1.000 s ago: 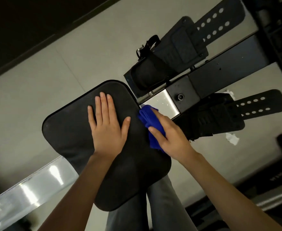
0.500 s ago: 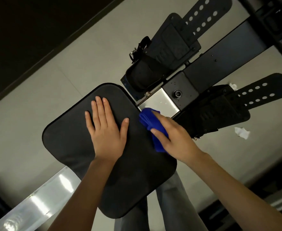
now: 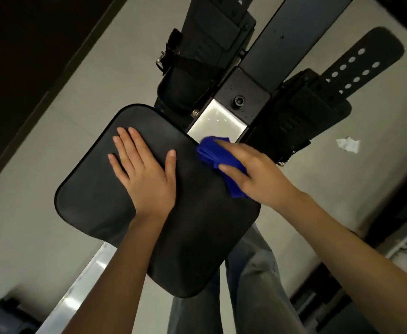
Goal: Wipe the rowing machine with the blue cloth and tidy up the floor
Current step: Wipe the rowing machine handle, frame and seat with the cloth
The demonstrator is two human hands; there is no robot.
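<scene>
Pale floor (image 3: 29, 165); black padded seat (image 3: 96, 189); left hand (image 3: 147, 179) flat, fingers spread; right hand (image 3: 257, 174) clasping folded blue cloth (image 3: 212, 153), lengthwise along seat edge.

Two bare forearms reach up from the lower edge.
Left hand (image 3: 147, 175) lies flat at centre, palm down, fingers straight, thumb splayed; right hand (image 3: 253, 174), centre right, grips a bunched blue cloth (image 3: 208, 153) between thumb and fingers.
</scene>
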